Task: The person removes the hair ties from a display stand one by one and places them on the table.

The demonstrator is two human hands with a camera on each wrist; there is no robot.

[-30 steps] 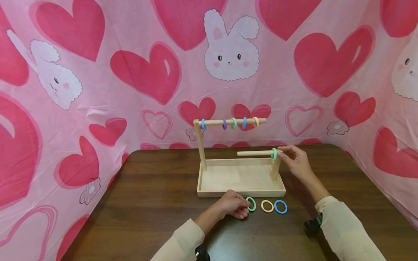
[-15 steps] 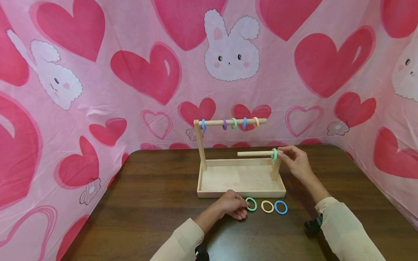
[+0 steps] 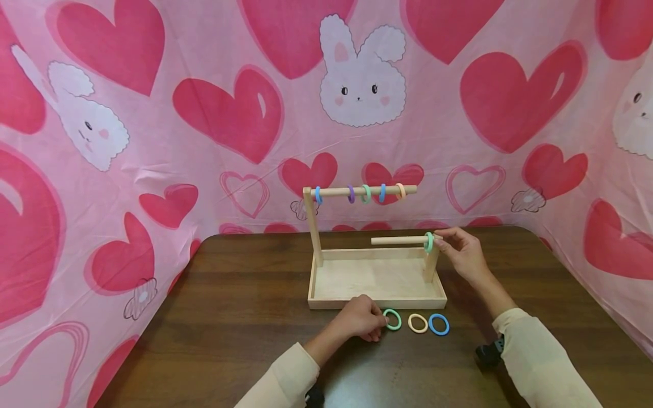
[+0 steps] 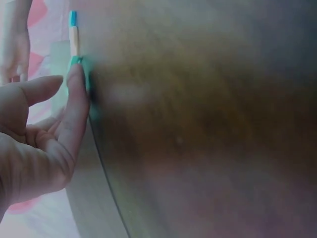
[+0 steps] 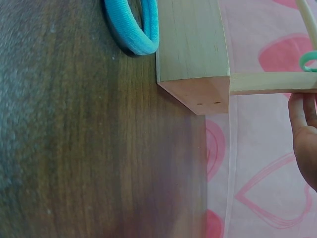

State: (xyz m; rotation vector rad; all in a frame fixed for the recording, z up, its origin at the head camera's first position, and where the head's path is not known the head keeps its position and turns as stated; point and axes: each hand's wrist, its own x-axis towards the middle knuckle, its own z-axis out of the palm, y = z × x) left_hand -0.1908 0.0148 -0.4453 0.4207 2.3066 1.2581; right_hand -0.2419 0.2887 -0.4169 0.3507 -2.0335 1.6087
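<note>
My left hand (image 3: 361,318) is low over the table, its index fingertip right at the left rim of a green ring (image 3: 398,324). In the left wrist view, thumb and index finger stand apart beside that ring. A cream ring (image 3: 418,331) and a blue ring (image 3: 439,332) lie to its right. At the right post of a wooden rack (image 3: 377,304), my right hand (image 3: 465,253) grips the top end with thumb and fingers. Another green ring (image 3: 428,242) hangs on the lower rod (image 3: 398,241) beside those fingertips. The right wrist view shows only part of this hand.
The rack's taller left post (image 3: 313,226) carries an upper rod (image 3: 334,192) with several blue, purple, green and cream rings. A shallow tray forms the base. Behind the brown table (image 3: 245,328) hangs a pink heart-and-rabbit cloth (image 3: 214,45).
My left fingers have drawn slightly left from the green ring, and the lower fingers have tucked in a little. My right hand stays at the post.
</note>
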